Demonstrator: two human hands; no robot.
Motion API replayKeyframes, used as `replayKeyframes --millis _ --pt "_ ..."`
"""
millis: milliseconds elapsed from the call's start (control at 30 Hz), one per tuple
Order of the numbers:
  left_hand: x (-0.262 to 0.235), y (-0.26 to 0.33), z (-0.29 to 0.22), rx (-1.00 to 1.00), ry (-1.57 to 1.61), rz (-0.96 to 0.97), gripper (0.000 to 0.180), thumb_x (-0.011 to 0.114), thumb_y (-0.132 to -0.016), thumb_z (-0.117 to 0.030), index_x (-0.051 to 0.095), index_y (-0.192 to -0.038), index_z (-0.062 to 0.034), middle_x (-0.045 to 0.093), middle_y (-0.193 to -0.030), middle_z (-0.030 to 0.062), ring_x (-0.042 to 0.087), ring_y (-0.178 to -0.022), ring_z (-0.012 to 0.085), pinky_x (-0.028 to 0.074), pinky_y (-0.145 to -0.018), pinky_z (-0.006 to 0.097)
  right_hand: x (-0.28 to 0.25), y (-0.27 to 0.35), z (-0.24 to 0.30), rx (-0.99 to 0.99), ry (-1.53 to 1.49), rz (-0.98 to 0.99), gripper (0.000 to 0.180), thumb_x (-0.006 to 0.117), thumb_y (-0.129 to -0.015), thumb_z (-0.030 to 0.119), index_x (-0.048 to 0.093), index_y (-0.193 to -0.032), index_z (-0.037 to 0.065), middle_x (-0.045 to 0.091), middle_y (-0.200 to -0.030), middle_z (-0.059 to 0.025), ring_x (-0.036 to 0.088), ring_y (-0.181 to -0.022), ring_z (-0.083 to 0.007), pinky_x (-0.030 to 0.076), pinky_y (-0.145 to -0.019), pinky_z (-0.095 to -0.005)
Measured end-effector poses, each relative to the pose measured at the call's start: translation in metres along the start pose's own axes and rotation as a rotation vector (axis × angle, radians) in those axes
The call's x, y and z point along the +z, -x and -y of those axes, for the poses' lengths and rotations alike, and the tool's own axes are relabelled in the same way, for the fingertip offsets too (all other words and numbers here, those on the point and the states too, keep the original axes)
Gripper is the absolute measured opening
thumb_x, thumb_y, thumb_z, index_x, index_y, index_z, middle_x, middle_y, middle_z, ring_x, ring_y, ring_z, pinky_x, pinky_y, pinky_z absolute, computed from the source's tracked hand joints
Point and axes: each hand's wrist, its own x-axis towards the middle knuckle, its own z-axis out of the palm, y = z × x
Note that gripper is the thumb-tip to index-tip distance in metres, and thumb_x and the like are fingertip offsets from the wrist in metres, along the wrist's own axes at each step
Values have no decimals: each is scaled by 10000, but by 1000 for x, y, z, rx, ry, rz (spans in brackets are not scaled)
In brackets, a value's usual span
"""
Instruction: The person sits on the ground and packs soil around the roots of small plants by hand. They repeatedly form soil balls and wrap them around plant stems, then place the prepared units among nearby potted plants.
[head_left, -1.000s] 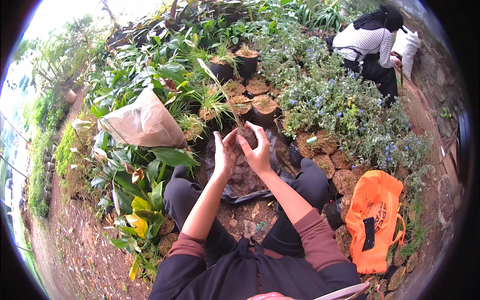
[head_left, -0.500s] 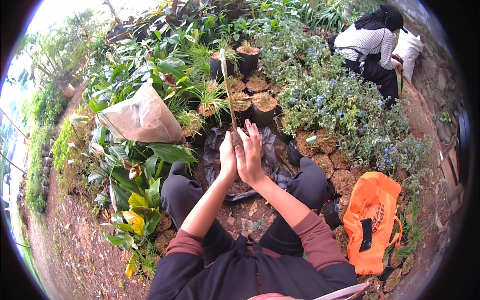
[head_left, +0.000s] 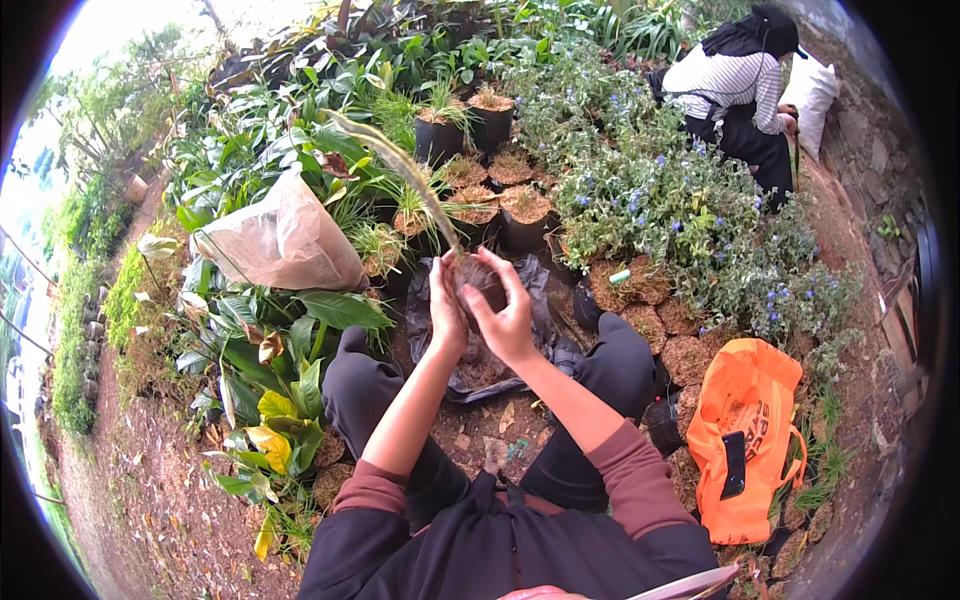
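Note:
Between my cupped palms sits a brown root ball [head_left: 476, 274] of soil or fibre. Out of its top rises a long pale stem [head_left: 410, 178], tilted up and to the left. My left hand [head_left: 446, 308] wraps the ball's left side, while my right hand [head_left: 508, 322] curves round its right side with the fingers bent over it. Below them, between my folded legs, lies a crumpled black plastic sheet [head_left: 538, 290] with some brown soil on it. My palms hide part of the ball.
Several black plant pots [head_left: 440, 138] stand ahead, and a translucent plastic bag [head_left: 285, 240] rests on leafy plants at left. An orange bag [head_left: 750, 400] with a dark phone [head_left: 733, 464] on it lies at right. Another person [head_left: 735, 95] crouches beyond the blue-flowered shrubs [head_left: 690, 220].
The stem has swung from nearly upright to leaning left. My hands have parted a little around the root ball, and more of it shows between them.

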Motion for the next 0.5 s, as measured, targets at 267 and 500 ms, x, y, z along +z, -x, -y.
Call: replayKeyframes --millis 267,500 --pt "14 19 -9 -114 37 204 512 320 -953 -429 467 -1201 -6 544 -1175 116 539 -1058 214 413 -936 353 -4 8 -2 -142 515 137 558 367 -917 366 295 -1359 35 218 -1447 -157 118 -1351 -366 -28 -1032 -576" --pt "1 4 -2 -83 -103 94 469 377 -942 -425 531 -1103 -12 596 -1061 94 578 -946 165 459 -832 305 -4 5 -11 -65 578 137 605 294 -931 439 258 -1377 31 179 -1463 -152 107 -1353 -366 -43 -1035 -564"
